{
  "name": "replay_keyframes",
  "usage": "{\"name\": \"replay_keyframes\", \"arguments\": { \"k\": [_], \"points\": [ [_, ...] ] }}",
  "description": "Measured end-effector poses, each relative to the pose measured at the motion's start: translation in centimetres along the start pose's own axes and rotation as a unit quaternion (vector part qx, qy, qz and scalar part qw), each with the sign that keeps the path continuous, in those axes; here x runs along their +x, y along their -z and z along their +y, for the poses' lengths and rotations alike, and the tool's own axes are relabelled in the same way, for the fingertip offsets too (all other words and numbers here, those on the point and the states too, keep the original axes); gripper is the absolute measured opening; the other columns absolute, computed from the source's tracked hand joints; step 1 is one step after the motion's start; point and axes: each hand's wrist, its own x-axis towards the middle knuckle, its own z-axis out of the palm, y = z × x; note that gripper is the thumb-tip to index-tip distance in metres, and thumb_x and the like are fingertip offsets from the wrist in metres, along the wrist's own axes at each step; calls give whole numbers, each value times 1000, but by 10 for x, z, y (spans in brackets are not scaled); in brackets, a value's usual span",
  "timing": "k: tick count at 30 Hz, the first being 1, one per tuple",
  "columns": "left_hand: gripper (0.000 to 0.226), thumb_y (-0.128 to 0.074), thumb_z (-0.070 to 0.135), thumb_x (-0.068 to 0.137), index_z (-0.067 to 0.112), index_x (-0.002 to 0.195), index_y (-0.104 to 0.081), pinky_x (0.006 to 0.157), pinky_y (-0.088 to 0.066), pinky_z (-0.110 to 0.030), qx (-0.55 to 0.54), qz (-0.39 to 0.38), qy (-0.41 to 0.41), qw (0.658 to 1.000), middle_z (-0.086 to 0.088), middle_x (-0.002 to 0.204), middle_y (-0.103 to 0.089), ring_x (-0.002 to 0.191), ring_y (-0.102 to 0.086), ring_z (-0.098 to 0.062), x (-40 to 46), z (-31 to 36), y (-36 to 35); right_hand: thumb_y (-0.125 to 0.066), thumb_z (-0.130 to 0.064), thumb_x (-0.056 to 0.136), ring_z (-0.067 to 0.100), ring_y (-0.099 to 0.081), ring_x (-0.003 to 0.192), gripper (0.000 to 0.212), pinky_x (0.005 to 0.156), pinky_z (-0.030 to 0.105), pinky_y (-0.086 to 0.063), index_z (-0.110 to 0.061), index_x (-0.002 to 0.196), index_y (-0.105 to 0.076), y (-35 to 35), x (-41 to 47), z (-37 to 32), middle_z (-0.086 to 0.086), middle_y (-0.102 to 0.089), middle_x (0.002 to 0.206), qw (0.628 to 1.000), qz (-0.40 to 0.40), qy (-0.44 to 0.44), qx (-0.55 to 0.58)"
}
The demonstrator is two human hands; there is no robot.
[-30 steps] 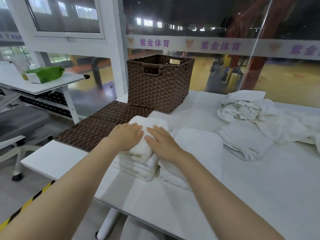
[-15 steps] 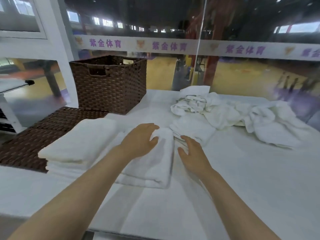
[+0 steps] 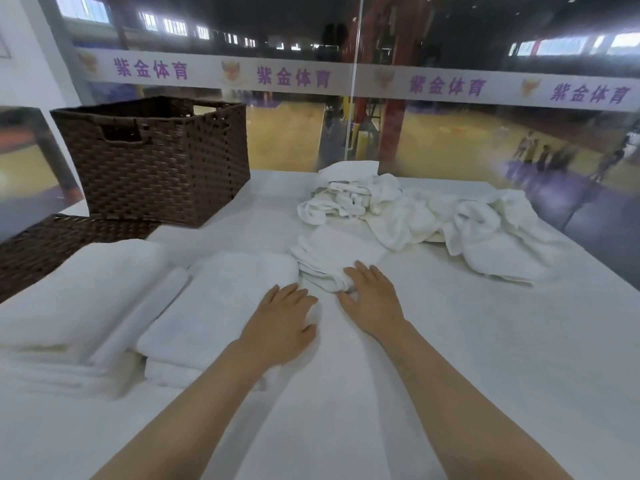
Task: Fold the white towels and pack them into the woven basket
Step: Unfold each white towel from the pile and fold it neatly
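While the dark brown woven basket (image 3: 152, 161) stood at the upper left of the frame, with nothing showing above its rim, no towel looked packed yet, though its inside could not be seen. Its flat woven lid (image 3: 52, 244) lay just in front of it at the left edge. On the white surface (image 3: 485, 358), the thick stack of folded white towels (image 3: 79, 306) sat at the lower left, and a second folded white towel (image 3: 221, 303) lay just beside it toward the centre. The left hand (image 3: 284, 323) rested on that towel's right edge with fingers straight, its grip open and holding nothing. The right hand (image 3: 372, 299) lay flat with spread fingers, fingertips touching the small loosely folded white towel (image 3: 332, 258) at the centre; that grip was open too. Behind it, at the centre right, the crumpled heap of unfolded white towels (image 3: 433, 216) spread toward the right edge. By the look of it, the folding was perhaps half done: several towels stacked, a heap left to fold, and all of the packing yet to come.
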Motion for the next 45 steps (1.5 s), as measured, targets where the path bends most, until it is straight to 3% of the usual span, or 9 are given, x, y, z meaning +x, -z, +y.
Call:
{"name": "replay_keyframes", "arguments": {
  "k": [10, 17, 22, 26, 28, 33, 39, 42, 45],
  "points": [
    [45, -40, 38, 98, 18, 138, -47, 114, -14, -26, -105, 46, 24, 993, 2, 131, -57, 134, -40, -17, 1, 0, 5, -59, -41, 76, 18, -54, 91, 39, 63, 25, -41, -20, 108, -59, 41, -85, 44, -9, -57, 108, 998, 62, 27, -19],
    [69, -10, 69, 90, 31, 132, -48, 114, -19, -42, -80, -28, 61, 995, 7, 114, -66, 116, -54, -16, 11, 31, 9, -62, -54, 72, 15, -45, 71, 39, 64, 28, -41, -25, 98, -63, 69, -143, 49, -9, -50, 85, 990, 69, 71, -100],
    [51, -32, 65, 94, 29, 127, -47, 92, -45, -39, -241, -60, 72, 966, 6, 113, -61, 105, -57, -18, 20, 64, 13, -49, -71, 84, 6, -47, 78, 44, 81, 22, -37, -34, 103, -61, 87, -159, 40, -17, -48, 86, 997, 6, 67, -40],
    [73, -43, 71, 85, 28, 143, -34, 99, -43, -42, -246, -42, 103, 963, 1, 132, -53, 120, -49, -22, 40, 76, 1, -51, -31, 98, 1, -58, 92, 16, 77, 14, -41, -42, 107, -59, 113, -152, 55, -18, -62, 95, 982, -32, -35, 181],
    [74, -50, 61, 88, 25, 148, -26, 106, -36, -42, -220, -31, 105, 969, -2, 148, -38, 132, -38, -26, 48, 83, -3, -46, 2, 91, 0, -57, 97, 46, 83, 15, -41, -42, 104, -57, 120, -145, 76, -17, -63, 102, 975, 18, -77, 206],
    [57, -46, 35, 96, 27, 150, -27, 117, -18, -38, -144, 19, -35, 989, 3, 159, -22, 147, -16, -21, 56, 99, -8, -55, -14, 87, 3, -52, 109, 47, 89, 21, -41, -42, 123, -46, 119, -145, 112, -18, -54, 120, 974, -93, -141, 148],
    [77, -34, 78, 74, 35, 135, -49, 116, -20, -39, -133, -57, -182, 973, 10, 146, -43, 139, -33, -15, 32, 134, -11, -59, -25, 90, -4, -57, 87, 36, 73, 18, -44, -42, 120, -51, 108, -141, 106, -22, -61, 97, 986, -19, -103, 132],
    [78, -49, 70, 81, 35, 147, -28, 119, -7, -46, -53, -62, -191, 978, 7, 158, -23, 147, -15, -20, 26, 135, -19, -53, -21, 92, 0, -60, 87, 30, 77, 24, -50, -36, 118, -58, 106, -138, 103, -18, -65, 99, 984, 13, -113, 139],
    [60, -36, 50, 87, 24, 140, -46, 113, -23, -41, -55, -14, -228, 972, 1, 148, -44, 137, -38, -24, 29, 121, -19, -52, -19, 90, 1, -60, 85, 27, 74, 24, -50, -35, 110, -61, 109, -137, 101, -17, -65, 94, 984, 13, -114, 133]
  ]
}}
